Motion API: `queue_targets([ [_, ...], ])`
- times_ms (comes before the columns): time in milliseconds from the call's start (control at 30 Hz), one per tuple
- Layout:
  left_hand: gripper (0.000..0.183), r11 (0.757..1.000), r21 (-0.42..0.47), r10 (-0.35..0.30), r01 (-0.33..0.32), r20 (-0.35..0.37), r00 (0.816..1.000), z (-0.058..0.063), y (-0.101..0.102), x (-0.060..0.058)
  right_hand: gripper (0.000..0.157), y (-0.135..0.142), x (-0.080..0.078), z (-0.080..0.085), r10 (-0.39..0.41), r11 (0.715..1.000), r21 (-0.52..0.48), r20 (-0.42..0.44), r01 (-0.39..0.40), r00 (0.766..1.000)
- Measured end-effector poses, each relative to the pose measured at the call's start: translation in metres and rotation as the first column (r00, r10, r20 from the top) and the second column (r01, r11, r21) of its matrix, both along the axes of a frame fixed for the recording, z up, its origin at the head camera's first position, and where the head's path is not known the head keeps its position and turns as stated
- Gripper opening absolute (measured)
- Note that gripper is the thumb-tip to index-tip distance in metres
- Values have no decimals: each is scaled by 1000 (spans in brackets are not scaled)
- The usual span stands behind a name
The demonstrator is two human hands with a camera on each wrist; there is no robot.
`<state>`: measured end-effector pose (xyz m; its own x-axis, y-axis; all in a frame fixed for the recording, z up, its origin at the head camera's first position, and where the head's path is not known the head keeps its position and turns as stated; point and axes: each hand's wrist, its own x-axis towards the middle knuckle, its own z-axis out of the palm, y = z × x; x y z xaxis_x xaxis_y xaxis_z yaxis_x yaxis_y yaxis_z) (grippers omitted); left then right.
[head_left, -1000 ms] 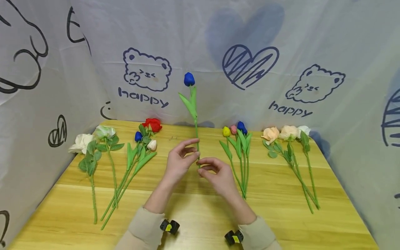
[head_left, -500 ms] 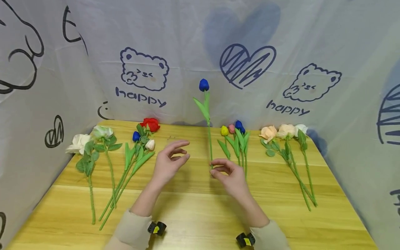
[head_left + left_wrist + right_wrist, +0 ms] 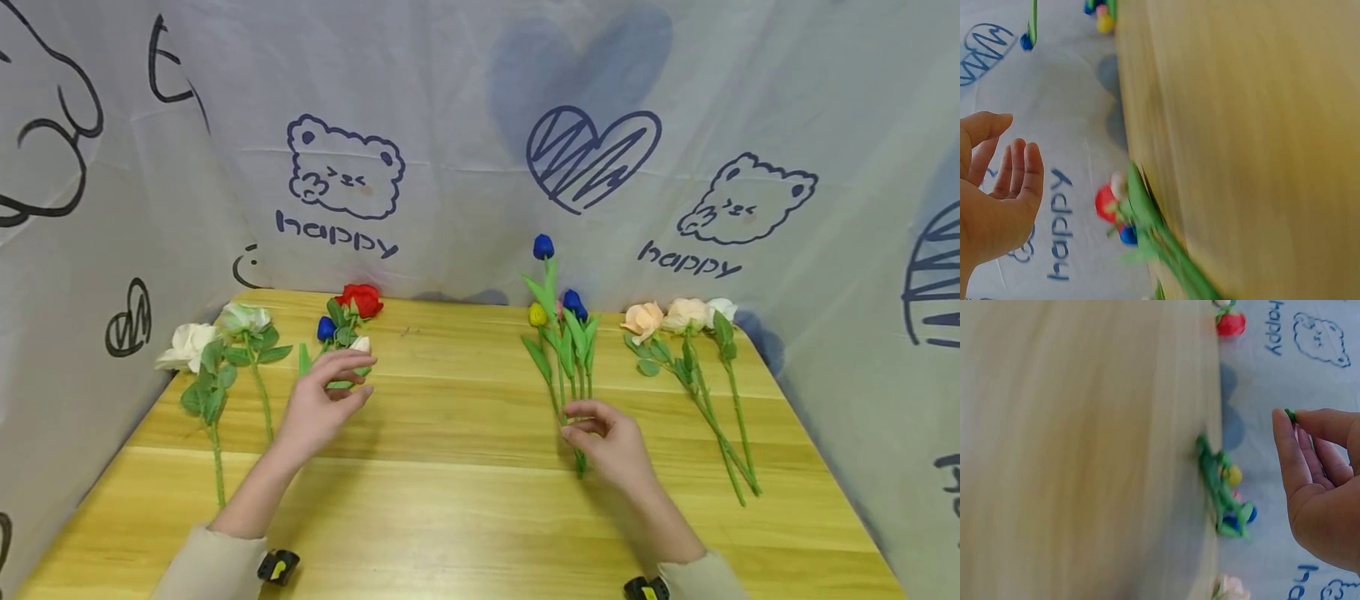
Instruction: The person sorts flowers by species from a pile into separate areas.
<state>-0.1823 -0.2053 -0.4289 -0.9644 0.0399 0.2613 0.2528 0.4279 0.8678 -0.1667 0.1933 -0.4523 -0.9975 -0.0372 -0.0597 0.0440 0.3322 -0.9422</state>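
Observation:
My right hand (image 3: 611,442) pinches the lower stem of a blue tulip (image 3: 543,247) between thumb and fingertips. That tulip stands upright over a bunch of tulips on the table: a yellow tulip (image 3: 537,314), a mostly covered pink one and another blue one (image 3: 574,305). In the right wrist view, the green stem end (image 3: 1290,415) shows at the fingertips. My left hand (image 3: 318,408) holds nothing; its fingers are loosely bent. It hovers over the left bunch, partly hiding a white tulip (image 3: 361,344) beside a red rose (image 3: 360,301) and a blue tulip (image 3: 326,328).
Two whitish roses, a cream one (image 3: 193,346) and a greenish one (image 3: 246,317), lie at the far left. Peach roses (image 3: 643,321) and a white rose (image 3: 723,309) lie at the right. A printed cloth (image 3: 465,250) stands behind the wooden table (image 3: 450,517).
My left hand has let go of the blue tulip's stem and moved left over the red rose's bunch. My right hand has carried the tulip right and lower, over the yellow tulip's bunch.

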Motion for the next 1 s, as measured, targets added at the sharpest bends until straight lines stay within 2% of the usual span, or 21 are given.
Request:
queue_targets([
  [133, 35, 995, -97, 11, -12, -7, 1000, -3, -25, 7, 30, 14, 2, -4, -4, 1000, 29, 45, 3, 999],
  [267, 36, 983, -183, -13, 12, 0, 1000, -6, -50, 14, 30, 27, 3, -7, 13, 999, 32, 64, -15, 998],
  [467, 33, 954, -281, -90, 106, 68, 994, -13, -78, 19, 29, 40, 1, -10, 36, 996, 82, 113, -46, 993],
  [600, 33, 936, -303, -143, 176, 129, 981, -16, -88, 21, 27, 43, -1, -11, 54, 991, 118, 134, -70, 990],
  [733, 32, 924, -313, -165, 217, 185, 969, -17, -94, 22, 24, 42, -2, -14, 66, 984, 153, 142, -88, 988],
  [833, 29, 901, -362, -170, 238, 209, 963, -18, -97, 21, 22, 41, -4, -15, 65, 982, 166, 150, -90, 987],
  [1000, 28, 846, -470, -161, 253, 226, 961, -25, -102, 20, 21, 41, -5, -17, 73, 980, 173, 153, -100, 985],
])
